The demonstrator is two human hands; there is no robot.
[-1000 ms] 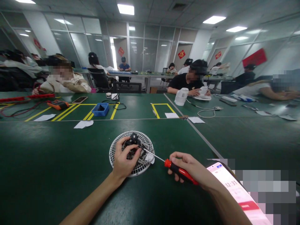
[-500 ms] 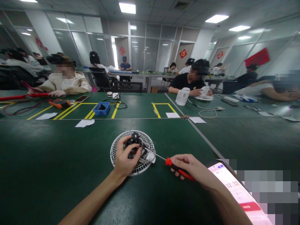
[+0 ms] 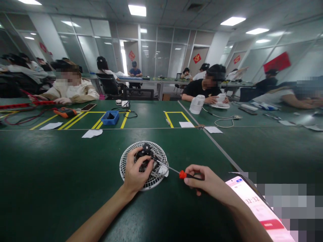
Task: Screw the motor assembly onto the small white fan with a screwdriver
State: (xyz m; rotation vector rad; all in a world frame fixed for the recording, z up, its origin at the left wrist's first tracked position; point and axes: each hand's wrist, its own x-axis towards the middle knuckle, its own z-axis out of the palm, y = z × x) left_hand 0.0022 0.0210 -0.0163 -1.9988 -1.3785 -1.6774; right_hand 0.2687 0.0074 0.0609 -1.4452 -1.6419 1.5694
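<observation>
A white round fan grille (image 3: pixel 127 158) lies flat on the green table (image 3: pixel 50 174), with a black motor part (image 3: pixel 144 153) and wires at its middle. My left hand (image 3: pixel 135 173) rests on the grille, fingers curled around the black part. My right hand (image 3: pixel 205 183) grips a red-handled screwdriver (image 3: pixel 182 174). Its thin metal shaft slants up and left, and its tip reaches the black part beside my left fingers.
A phone (image 3: pixel 257 208) showing a timer lies under my right forearm. Farther back are a blue bin (image 3: pixel 109 118), paper slips (image 3: pixel 92 133), yellow floor-tape lines, an orange meter (image 3: pixel 64 112), a white fan body (image 3: pixel 196 104) with cable, and several seated people.
My right hand has slid forward along the screwdriver handle, covering most of its red grip. My left hand stays on the black part. The view has shifted slightly.
</observation>
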